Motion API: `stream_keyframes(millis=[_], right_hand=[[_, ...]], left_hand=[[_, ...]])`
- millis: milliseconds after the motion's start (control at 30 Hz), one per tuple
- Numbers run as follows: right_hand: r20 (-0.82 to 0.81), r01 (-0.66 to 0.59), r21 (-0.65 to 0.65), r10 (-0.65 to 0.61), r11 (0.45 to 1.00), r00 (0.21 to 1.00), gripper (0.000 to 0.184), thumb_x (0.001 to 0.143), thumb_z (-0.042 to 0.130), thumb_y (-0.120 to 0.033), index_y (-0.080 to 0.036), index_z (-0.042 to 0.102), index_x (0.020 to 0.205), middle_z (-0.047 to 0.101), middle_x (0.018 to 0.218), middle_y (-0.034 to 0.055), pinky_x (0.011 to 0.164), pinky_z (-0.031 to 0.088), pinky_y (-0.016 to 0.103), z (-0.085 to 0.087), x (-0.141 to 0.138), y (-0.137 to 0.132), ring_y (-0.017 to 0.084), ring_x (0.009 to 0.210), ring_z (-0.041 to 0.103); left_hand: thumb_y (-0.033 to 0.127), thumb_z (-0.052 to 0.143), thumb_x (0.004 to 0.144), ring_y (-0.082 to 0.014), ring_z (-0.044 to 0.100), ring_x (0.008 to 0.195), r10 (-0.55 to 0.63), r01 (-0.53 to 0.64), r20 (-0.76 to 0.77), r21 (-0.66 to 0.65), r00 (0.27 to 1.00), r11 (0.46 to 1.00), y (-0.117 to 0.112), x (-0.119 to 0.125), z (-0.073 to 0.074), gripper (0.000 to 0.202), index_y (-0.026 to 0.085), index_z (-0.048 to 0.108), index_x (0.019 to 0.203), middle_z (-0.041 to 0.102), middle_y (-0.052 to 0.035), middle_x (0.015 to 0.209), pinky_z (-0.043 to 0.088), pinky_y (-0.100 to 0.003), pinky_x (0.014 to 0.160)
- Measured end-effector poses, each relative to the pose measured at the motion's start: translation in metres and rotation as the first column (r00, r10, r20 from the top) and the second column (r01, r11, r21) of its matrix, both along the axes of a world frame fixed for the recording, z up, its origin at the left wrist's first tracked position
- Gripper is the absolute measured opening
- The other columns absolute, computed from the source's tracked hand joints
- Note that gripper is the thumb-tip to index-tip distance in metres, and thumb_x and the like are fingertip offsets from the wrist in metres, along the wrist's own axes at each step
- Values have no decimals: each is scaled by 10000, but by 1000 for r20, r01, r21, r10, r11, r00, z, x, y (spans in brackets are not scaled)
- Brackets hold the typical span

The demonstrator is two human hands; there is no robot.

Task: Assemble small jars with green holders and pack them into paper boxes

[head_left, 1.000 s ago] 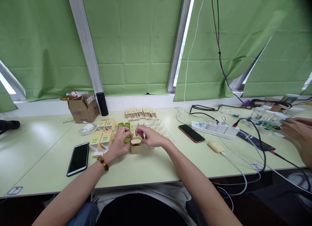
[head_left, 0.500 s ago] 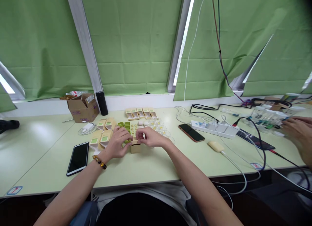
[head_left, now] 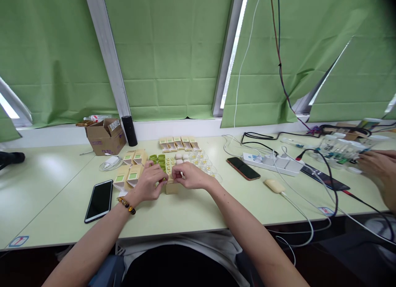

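A small tan cardboard box [head_left: 172, 188] stands on the pale green table [head_left: 192, 212] in front of me. My left hand [head_left: 149, 182], with a bead bracelet on the wrist, and my right hand [head_left: 191, 176] meet over its top with fingers pinched together on the box's flap. Just behind the hands lie green pieces [head_left: 157, 159], small cream and yellow items [head_left: 198, 160], and a row of tan packets [head_left: 179, 143]. Folded tan boxes with green labels [head_left: 131, 171] lie to the left of my left hand.
A black phone [head_left: 99, 200] lies at front left, a brown carton [head_left: 106, 137] and black cylinder [head_left: 129, 131] at the back. To the right are another phone [head_left: 243, 169], a power strip [head_left: 272, 162], cables, and another person's hands [head_left: 377, 167] at far right.
Both hands have sunk lower onto the box and drawn closer together; the flap that stood raised a second ago is now pressed down under the fingers.
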State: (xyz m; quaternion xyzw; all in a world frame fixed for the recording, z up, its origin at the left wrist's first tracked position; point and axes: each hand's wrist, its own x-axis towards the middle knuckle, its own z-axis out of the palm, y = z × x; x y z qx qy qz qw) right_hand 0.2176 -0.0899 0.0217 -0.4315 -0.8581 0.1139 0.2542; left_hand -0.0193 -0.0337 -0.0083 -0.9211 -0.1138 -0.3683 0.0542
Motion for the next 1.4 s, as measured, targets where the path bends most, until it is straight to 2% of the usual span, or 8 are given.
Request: stream_keyframes(millis=[333, 600, 733, 867, 1100, 1167, 1300, 1400], right_hand=[[36, -11, 21, 10, 1000, 999, 237, 767, 604, 13, -185, 729, 803, 742, 821, 10, 684, 375, 257, 0, -1, 0, 157, 749, 603], [16, -32, -111, 34, 993, 999, 264, 781, 619, 26, -186, 775, 765, 752, 832, 13, 705, 398, 263, 7, 8, 0, 160, 777, 630], [72, 53, -153, -43, 987, 997, 136, 825, 740, -103, -198, 746, 923, 703, 827, -9, 671, 337, 260, 9, 8, -1, 146, 738, 577], [168, 150, -143, -126, 978, 978, 321, 795, 841, -247, -225, 643, 1047, 656, 879, -23, 655, 263, 260, 8, 8, 0, 150, 756, 530], [217, 286, -56, -268, 957, 939, 194, 844, 643, -102, -231, 574, 972, 644, 867, -12, 625, 241, 283, 11, 18, 0, 162, 754, 515], [202, 270, -102, -246, 957, 948, 196, 837, 701, -156, -232, 571, 963, 645, 878, -17, 619, 252, 276, 13, 21, 0, 157, 750, 519], [173, 176, -208, -141, 962, 975, 363, 790, 842, -307, -240, 560, 1008, 635, 871, -41, 622, 278, 257, 12, 21, 1, 148, 747, 528], [187, 203, -187, -168, 961, 968, 310, 822, 804, -280, -240, 559, 1008, 646, 886, -31, 629, 276, 261, 10, 20, 2, 154, 761, 534]], left_hand=[[127, 593, 899, -210, 533, 733, 4, -4, -40, 3, 999, 1000, -2, 0, 1, 122, 219, 654, 848, 637, -9, 689, 351, -455, 842], [178, 595, 925, -200, 519, 702, -39, 34, -64, -84, 997, 996, -2, -1, 2, 174, 227, 702, 796, 631, -6, 646, 370, -462, 847], [177, 567, 945, -214, 577, 732, 106, -106, -1, -108, 994, 988, 3, 1, -2, 188, 224, 741, 891, 698, -25, 717, 388, -447, 822], [126, 538, 903, -212, 594, 702, 285, -285, -21, -133, 958, 949, 9, 2, -7, 259, 209, 780, 948, 708, -39, 722, 400, -440, 799], [88, 554, 810, -194, 589, 656, 246, -241, 8, -160, 969, 957, 9, 2, -7, 226, 206, 714, 704, 692, -20, 657, 419, -442, 815], [89, 559, 817, -198, 596, 654, 272, -267, 11, -153, 962, 952, 9, 2, -6, 228, 205, 741, 747, 706, -26, 672, 419, -447, 814], [103, 574, 825, -217, 618, 667, 295, -301, -57, -140, 954, 943, 8, 3, -7, 269, 213, 803, 912, 718, -40, 699, 422, -448, 800], [101, 583, 805, -216, 604, 650, 270, -278, -76, -153, 960, 948, 8, 4, -8, 227, 221, 775, 816, 716, -35, 691, 417, -449, 786]])
